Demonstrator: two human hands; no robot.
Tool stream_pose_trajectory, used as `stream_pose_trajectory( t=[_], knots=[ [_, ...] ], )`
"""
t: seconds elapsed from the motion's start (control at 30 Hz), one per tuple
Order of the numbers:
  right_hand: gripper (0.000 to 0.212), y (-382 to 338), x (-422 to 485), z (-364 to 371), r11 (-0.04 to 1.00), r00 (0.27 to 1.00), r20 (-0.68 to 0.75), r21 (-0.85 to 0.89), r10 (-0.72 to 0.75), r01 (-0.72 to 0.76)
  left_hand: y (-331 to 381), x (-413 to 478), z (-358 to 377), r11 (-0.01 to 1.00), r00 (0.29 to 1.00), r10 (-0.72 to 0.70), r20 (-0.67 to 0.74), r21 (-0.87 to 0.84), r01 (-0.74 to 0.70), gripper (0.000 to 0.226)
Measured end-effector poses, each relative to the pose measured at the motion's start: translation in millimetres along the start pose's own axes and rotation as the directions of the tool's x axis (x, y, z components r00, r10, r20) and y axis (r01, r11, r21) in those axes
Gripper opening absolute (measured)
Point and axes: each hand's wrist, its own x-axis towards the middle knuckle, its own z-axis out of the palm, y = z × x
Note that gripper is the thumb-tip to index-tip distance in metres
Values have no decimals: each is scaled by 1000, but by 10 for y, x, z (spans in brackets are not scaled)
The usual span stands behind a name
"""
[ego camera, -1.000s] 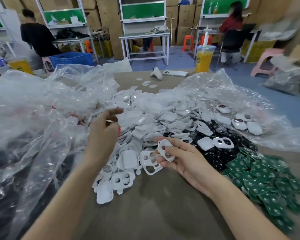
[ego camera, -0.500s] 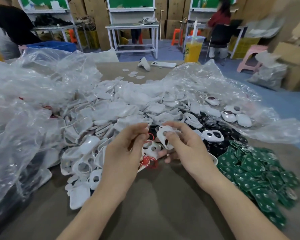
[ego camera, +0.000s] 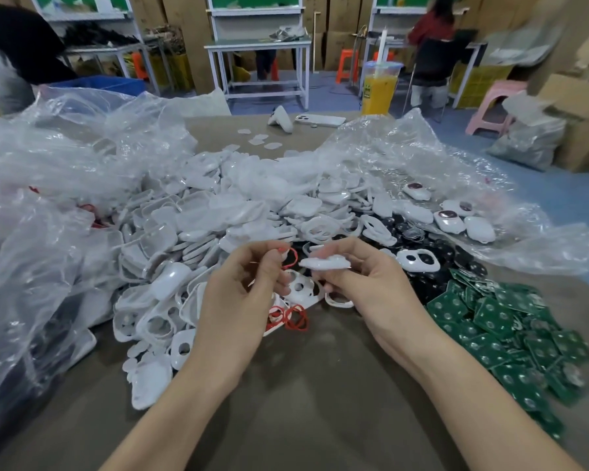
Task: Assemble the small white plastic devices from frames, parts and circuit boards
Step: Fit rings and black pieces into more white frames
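Your right hand point(ego camera: 371, 287) pinches a white plastic frame point(ego camera: 323, 263) between the thumb and curled fingertips. The frame lies roughly flat and edge-on to you, with its free end sticking out toward 9 o'clock, past your fingertips. Your left hand point(ego camera: 245, 283) has its fingers curled, with thumb and forefinger pressed together on a small part with a red wire loop point(ego camera: 293, 257). That loop hangs just beside the frame's free end; whether the two touch cannot be told. Both hands are raised above the brown table point(ego camera: 303, 402).

Directly under your fingers lies another white frame with holes point(ego camera: 300, 287), and at 6 o'clock from it are more red wire loops point(ego camera: 295, 317) on the table. The heap of white shells point(ego camera: 201, 232) spreads from 9 to 12 o'clock of your hands, partly on crumpled clear plastic bags point(ego camera: 48, 185). At 2 o'clock sit black round parts point(ego camera: 422, 239), with finished white devices point(ego camera: 449, 220) beyond them on plastic. The green circuit boards point(ego camera: 507, 334) are heaped at 4 o'clock, well apart from your right hand. At 12 o'clock, on the table's far edge, stand an orange drink cup point(ego camera: 378, 86) and a white phone point(ego camera: 320, 120).
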Motion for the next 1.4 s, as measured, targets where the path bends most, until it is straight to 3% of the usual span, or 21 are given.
stream_pose_trajectory(
  t=[0.1,0.27,0.4,0.5,0.57,0.63,0.73,0.9,0.97,1.07,1.17,1.27,1.4],
  knots=[
    [45,-2,-6,8,998,999,39,58,23,-25,27,-10,-25,998,1000,-5,15,-55,6,14],
    [42,7,-44,59,966,973,167,176,160,-189,54,-19,8,993,995,-45,89,-105,54,14],
    [56,-86,-70,31,710,905,342,569,253,-414,62,-3,30,995,997,8,74,-96,-1,13],
    [69,-162,-100,23,530,881,413,706,231,-470,43,-5,38,997,997,73,32,-38,-72,24],
    [63,-206,-110,47,475,872,415,732,258,-489,16,-18,35,995,995,96,30,25,-97,29],
    [47,-211,-118,78,493,855,407,699,320,-518,-15,-29,26,971,982,189,17,149,-189,28],
    [19,-168,-135,155,644,867,369,582,335,-496,-39,-44,10,887,928,371,29,285,-363,25],
    [18,-112,-140,200,854,945,199,409,261,-321,-58,-22,8,769,859,508,68,414,-487,17],
    [17,-108,-140,176,895,964,141,362,224,-261,-19,-40,30,817,889,453,63,369,-443,23],
    [10,-117,-150,148,982,994,5,157,107,-106,39,-82,44,967,973,224,64,113,-230,19],
    [12,-122,-159,148,996,996,-61,-66,-64,60,73,-82,33,983,979,180,95,10,-182,13],
    [17,-124,-177,151,982,985,-61,-112,-159,151,109,-82,26,986,985,161,70,-62,-156,14],
    [13,-136,-187,159,985,986,-27,-49,-164,163,107,-77,12,983,981,183,62,-9,-183,16]
  ],
)
